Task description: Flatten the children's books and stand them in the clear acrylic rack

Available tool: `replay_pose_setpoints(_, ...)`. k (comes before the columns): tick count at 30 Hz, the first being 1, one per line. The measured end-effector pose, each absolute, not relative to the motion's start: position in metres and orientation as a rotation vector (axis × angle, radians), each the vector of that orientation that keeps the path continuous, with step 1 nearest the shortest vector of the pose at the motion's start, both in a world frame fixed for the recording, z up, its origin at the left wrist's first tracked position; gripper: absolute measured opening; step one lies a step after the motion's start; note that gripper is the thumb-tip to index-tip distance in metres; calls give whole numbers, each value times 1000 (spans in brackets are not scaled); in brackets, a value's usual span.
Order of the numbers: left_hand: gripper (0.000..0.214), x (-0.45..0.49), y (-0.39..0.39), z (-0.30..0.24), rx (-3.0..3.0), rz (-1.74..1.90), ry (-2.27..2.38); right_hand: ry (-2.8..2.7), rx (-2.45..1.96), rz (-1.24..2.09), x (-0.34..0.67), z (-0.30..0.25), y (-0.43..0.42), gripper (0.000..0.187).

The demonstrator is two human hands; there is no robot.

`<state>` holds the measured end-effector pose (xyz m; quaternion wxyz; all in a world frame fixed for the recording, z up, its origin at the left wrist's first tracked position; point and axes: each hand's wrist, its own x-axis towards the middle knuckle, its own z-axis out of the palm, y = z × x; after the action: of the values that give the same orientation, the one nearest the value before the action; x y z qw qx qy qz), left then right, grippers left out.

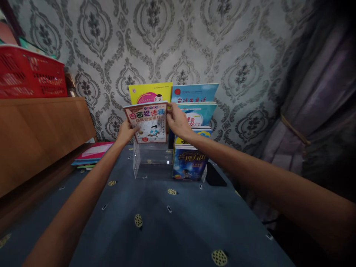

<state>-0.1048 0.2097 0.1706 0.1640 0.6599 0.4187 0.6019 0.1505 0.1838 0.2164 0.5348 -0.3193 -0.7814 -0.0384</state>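
A brown-bordered picture book (151, 128) is held upright over the left half of a clear tiered book stand (152, 171). My left hand (126, 132) grips its left edge, thumb across the cover. My right hand (178, 119) pinches its upper right edge. Directly behind it stands a yellow book (151, 89), partly covered. The stand's right half carries a blue book (196, 91) at the back, a teal book (204, 115), a yellow-and-blue book (204, 134) and a dark blue book (189, 167) at the front. My right wrist hides parts of these.
Pink and blue folders (96, 151) lie in a stack at the left, beside a wooden cabinet (41, 129) bearing a red basket (30, 72). Near the stand's right side rests a flat black object (214, 176). A tied curtain (297, 111) hangs at the right.
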Motion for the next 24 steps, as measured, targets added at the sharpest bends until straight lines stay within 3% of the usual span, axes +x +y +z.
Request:
replay_pose_setpoints(14, 30, -102, 216, 176, 2006, 1707, 1480, -1940, -660, -298, 156, 214, 160, 54)
replay_pose_setpoints(24, 19, -91, 215, 186, 2064, 1660, 1836, -2283, -638, -178, 147, 141, 146, 44)
